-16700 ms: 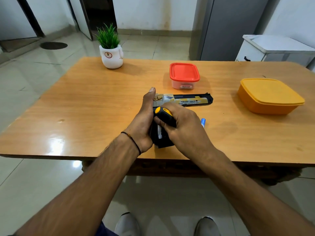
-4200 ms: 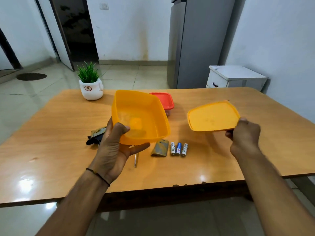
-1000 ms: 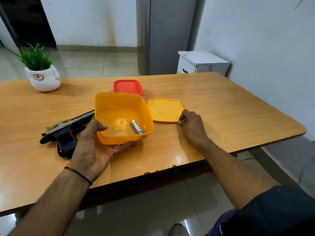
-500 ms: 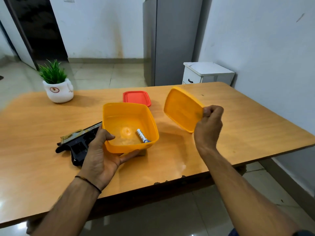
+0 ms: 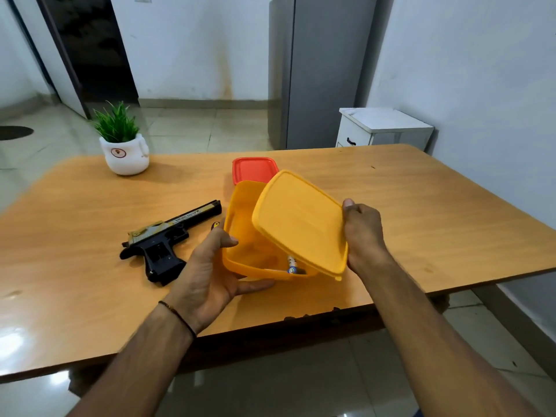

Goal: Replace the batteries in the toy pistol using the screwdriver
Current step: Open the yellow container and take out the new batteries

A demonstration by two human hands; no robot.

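Pinched in the right grip (image 5: 364, 236), the yellow lid (image 5: 298, 224) is tilted, likely for closing — the yellow box (image 5: 240, 218) is clasped steady at 9 o'clock by the left grip (image 5: 207, 275).

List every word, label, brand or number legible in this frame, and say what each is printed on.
No text here can be read for certain.
On the toy pistol: a gold strip along the slide carries a line of print, too small to read.
On the battery in the orange box: a printed wrapper, blurred and partly hidden by the orange lid.
On the white plant pot: a round emblem, no letters legible.
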